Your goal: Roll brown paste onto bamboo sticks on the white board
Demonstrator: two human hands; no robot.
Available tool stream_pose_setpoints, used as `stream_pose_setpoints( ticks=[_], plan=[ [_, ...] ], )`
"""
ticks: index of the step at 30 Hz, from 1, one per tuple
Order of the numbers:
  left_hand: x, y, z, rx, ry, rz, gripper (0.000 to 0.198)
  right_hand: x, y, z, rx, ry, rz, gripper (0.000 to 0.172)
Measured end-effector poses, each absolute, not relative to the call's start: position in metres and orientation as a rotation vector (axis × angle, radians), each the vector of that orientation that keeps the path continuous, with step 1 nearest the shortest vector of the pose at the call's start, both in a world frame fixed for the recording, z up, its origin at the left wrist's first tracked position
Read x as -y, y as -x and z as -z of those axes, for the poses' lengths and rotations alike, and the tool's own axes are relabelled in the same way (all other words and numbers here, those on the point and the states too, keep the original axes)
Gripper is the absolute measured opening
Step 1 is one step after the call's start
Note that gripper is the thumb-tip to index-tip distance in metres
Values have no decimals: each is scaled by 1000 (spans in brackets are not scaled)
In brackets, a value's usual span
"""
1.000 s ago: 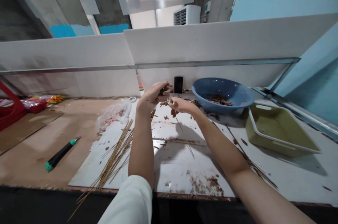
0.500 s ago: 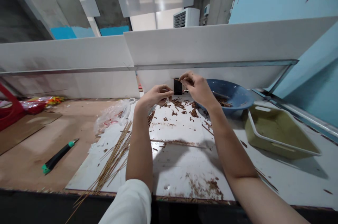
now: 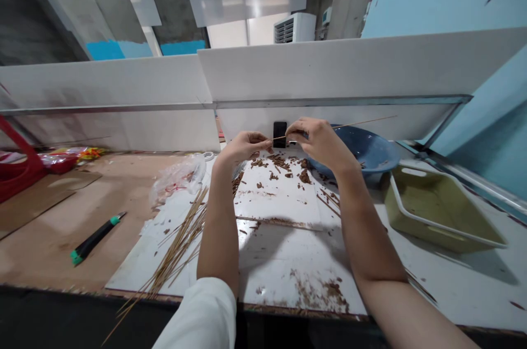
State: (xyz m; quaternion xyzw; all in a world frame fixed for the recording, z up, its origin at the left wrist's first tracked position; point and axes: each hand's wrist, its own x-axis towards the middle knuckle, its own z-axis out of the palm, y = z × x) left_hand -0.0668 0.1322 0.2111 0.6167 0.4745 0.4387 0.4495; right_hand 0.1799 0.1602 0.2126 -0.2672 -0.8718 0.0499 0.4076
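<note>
- Bench point(image 3: 135, 179): brown board to the left, white sheeting in the middle and to the right. Brown smears near the front edge.
- White back panel point(image 3: 337, 69): runs along the rear of the bench.
- Blue basin point(image 3: 381, 146): at the rear, partly hidden behind the right hand.
- Olive bin point(image 3: 436, 234): right side, just beside the basin, white rim.
- Stick bundle point(image 3: 175, 247): left of the left forearm, fanned loosely, ends overhanging the front edge.
- Plastic bag point(image 3: 173, 184): clear, crumpled, beyond the bundle.
- Right hand point(image 3: 319, 138): above the bench, thumb and fingers pinched on the thin stick point(image 3: 366, 120) near its left end.
- Left hand point(image 3: 242, 148): level with the right, fingertips together on the stick's left tip.
- Stick position: bridges the short gap between hands, long end passes right over the basin, tilted slightly up.
- Knife point(image 3: 94, 241): black-green handle, flat on the brown board.
- Phone point(image 3: 280, 128): dark, upright against the panel, behind the gap between hands.
- Brown bits point(image 3: 304, 176): scattered on the white sheeting below both hands.
</note>
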Motion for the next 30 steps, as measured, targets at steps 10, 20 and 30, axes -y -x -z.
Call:
stream_pose_setpoints(
  ticks=[10, 20, 30],
  plan=[
    [-122, 65, -216, -1190, -1560, -954, 21, -161, -180, -213, 2259, 667, -136, 24],
    [-116, 76, -215, -1216, -1632, -823, 23, -161, -168, -207, 2365, 689, -371, 22],
    [-116, 73, -215, -1169, -1598, -912, 26, -164, -169, -207, 2213, 666, -384, 19]
  ],
)
